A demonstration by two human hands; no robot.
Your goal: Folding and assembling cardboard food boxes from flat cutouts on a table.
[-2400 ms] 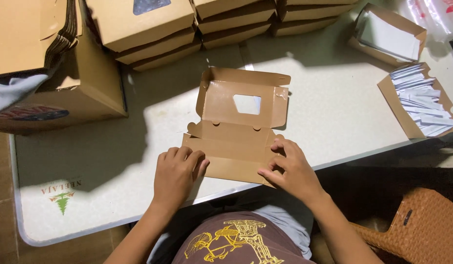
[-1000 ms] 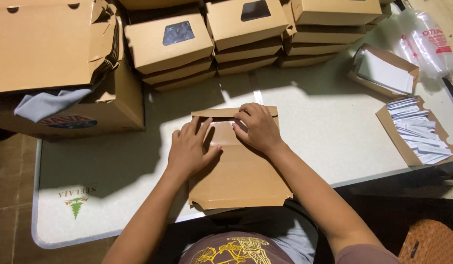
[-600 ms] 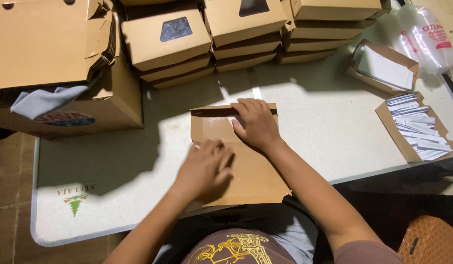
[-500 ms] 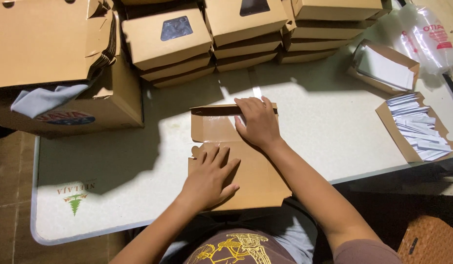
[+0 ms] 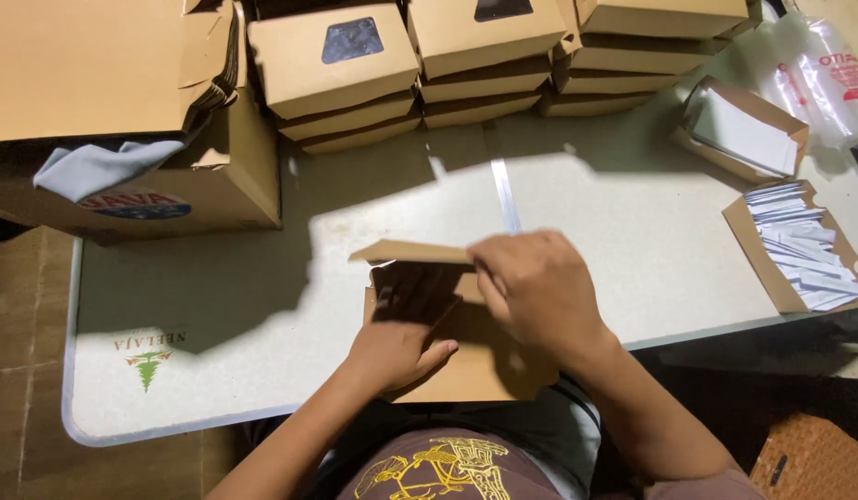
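Note:
A flat brown cardboard box blank [image 5: 466, 366] lies at the near edge of the white table [image 5: 262, 306]. My right hand [image 5: 535, 287] grips its far flap [image 5: 406, 252] and lifts it up off the table. My left hand [image 5: 397, 347] is tucked under that raised flap, fingers pressed on the inner panel. The blank's near end hangs slightly over the table edge above my lap.
Stacks of folded brown window boxes [image 5: 341, 65] line the far side. A large carton [image 5: 161, 185] with a grey cloth and flat blanks on top stands at the left. Two small open boxes of white paper slips [image 5: 799, 245] sit at the right, beside a plastic bag [image 5: 827, 74].
The blank was pressed flat under both hands; now my right hand has pulled the far flap up and toward me while my left hand slid back underneath it.

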